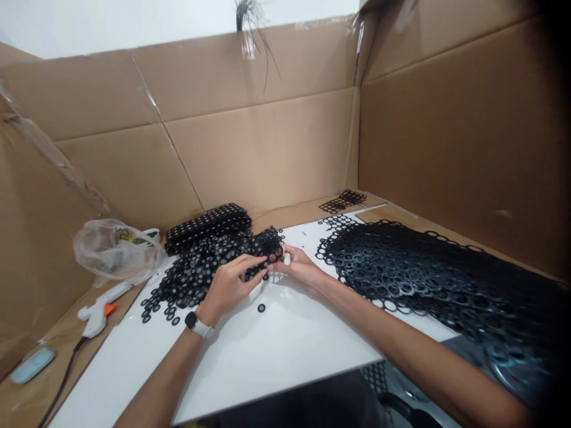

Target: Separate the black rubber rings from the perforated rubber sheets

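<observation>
While black rings (278, 252) sat between both grips at the ring pile's (196, 267) right end, your right hand (303, 268) held a small white thing (287, 259) and your left hand (231, 280) pinched narrowly, on what I couldn't tell.

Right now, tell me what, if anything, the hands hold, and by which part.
Black rings, seemingly by their rims, at the fingertips of the right hand; the left hand meets them, its grip unclear.

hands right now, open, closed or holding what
Left hand: partly curled, at the black rings; whether it grips them cannot be told.
Right hand: closed on the black rings.
</observation>
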`<state>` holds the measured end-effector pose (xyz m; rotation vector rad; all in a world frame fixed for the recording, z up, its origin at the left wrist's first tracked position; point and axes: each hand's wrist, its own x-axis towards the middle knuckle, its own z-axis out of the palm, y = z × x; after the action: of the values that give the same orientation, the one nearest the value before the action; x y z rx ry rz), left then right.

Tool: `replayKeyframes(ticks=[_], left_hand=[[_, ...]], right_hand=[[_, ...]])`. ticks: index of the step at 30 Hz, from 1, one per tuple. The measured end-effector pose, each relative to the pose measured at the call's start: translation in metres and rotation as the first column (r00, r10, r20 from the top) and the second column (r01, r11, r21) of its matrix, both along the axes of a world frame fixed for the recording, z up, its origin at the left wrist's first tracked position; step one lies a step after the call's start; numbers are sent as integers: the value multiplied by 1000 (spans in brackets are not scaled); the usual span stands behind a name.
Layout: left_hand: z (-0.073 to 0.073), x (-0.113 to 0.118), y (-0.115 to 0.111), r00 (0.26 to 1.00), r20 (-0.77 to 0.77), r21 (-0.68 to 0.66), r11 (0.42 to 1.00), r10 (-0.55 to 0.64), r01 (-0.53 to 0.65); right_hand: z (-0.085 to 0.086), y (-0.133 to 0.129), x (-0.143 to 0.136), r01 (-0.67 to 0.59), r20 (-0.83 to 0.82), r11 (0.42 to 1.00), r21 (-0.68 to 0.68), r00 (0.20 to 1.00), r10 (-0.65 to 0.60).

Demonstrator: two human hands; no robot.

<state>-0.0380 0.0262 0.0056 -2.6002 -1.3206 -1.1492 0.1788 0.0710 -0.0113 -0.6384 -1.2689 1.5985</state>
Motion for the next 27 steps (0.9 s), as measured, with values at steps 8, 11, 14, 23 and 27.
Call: replayKeyframes(ticks=[8,11,14,23,27], left_hand=[[-1,-2,3,996,82,29,998,47,-49],[-1,-2,4,995,88,18,998,52,-53],[1,-1,4,995,91,17,999,46,-47],[3,-2,3,995,100,-21,1000,15,-13],[1,-3,4,995,100,-52,999,18,-13]], right_hand=[[0,-4,0,-15,-7,996,92,1000,16],[3,-5,3,9,35,989,148,999,-14],[7,-5,5,20,66,985,171,997,-32],[9,-8,5,25,58,982,185,998,-37],[6,-7,3,13,54,984,176,998,-23]])
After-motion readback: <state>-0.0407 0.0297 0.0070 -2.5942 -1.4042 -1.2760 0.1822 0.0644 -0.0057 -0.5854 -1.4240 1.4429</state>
